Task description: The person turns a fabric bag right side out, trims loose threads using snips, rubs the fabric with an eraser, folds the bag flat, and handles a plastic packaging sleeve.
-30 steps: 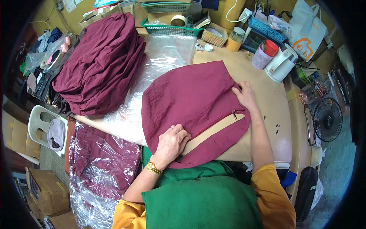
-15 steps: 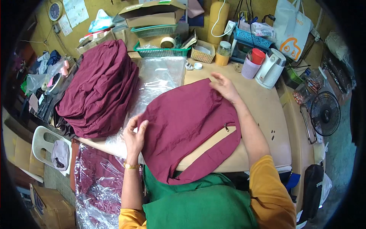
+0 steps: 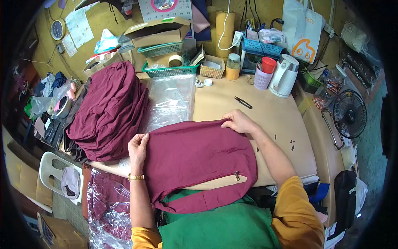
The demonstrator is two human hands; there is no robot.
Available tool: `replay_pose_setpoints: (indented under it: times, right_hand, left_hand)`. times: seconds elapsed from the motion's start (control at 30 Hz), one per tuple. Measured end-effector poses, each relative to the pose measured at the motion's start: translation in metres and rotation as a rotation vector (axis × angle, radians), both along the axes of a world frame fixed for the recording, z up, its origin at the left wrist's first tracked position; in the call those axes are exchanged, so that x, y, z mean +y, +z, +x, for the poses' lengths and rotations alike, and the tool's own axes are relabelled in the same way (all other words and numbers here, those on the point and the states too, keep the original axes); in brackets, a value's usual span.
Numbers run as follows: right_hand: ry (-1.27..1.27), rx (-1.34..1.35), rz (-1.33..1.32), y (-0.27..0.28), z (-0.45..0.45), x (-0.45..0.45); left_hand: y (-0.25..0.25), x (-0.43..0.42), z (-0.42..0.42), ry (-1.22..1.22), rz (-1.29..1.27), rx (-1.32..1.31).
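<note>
A maroon fabric bag [image 3: 195, 155] lies spread across the near part of the table, its lower edge hanging over the green cloth on my lap. Along its lower side runs a zipper with a metal pull [image 3: 236, 176]. Below the zipper a band of the same fabric curves round a gap that shows the tabletop. My left hand [image 3: 137, 150] pinches the bag's upper left corner between thumb and fingers. At the upper right corner, my right hand [image 3: 239, 123] grips the edge, so the top edge is stretched between both hands. Black thread snips [image 3: 243, 102] lie beyond my right hand.
A tall pile of maroon fabric [image 3: 107, 112] stands at the left, beside clear plastic sheets [image 3: 172, 99]. Baskets, a jar [image 3: 233, 66], a purple cup [image 3: 263, 78] and a white kettle [image 3: 284, 76] line the back. A black fan [image 3: 349, 114] is at the right.
My right hand has come down and closed on the bag's corner; my left hand has closed on the other corner. The bag has shifted toward me and straightened, and the snips have come into view.
</note>
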State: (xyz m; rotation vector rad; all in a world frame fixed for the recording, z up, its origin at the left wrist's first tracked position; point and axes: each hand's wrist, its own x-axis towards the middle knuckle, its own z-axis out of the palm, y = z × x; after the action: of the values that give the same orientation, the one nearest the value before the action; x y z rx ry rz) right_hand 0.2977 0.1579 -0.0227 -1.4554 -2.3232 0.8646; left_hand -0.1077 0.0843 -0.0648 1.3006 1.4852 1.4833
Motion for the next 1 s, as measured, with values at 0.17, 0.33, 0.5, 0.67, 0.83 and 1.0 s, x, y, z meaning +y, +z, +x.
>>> replay_pose_setpoints:
  times: [0.17, 0.33, 0.5, 0.67, 0.83, 1.0]
  right_hand:
    - [-0.092, 0.201, 0.819, 0.107, 0.018, -0.007]
    - [-0.115, 0.484, 1.263, 0.218, 0.038, -0.073]
    - [-0.289, 0.17, 1.134, 0.127, 0.061, -0.113]
    - [-0.265, 0.292, 0.325, -0.014, 0.078, -0.158]
    - [-0.532, 0.418, 0.383, -0.039, 0.079, -0.164]
    - [-0.514, 0.394, 0.493, -0.034, 0.062, -0.131]
  left_hand:
    - [0.117, 0.001, 0.02, -0.004, 0.427, 0.134]
    - [0.22, -0.032, 0.033, -0.006, 0.933, 0.366]
    - [0.142, -0.043, 0.047, 0.01, 0.965, 0.693]
    - [0.004, -0.09, 0.026, -0.266, 0.288, 0.852]
    - [0.005, -0.096, 0.044, -0.124, 0.284, 0.668]
    - [0.033, -0.072, 0.059, -0.19, 0.419, 0.833]
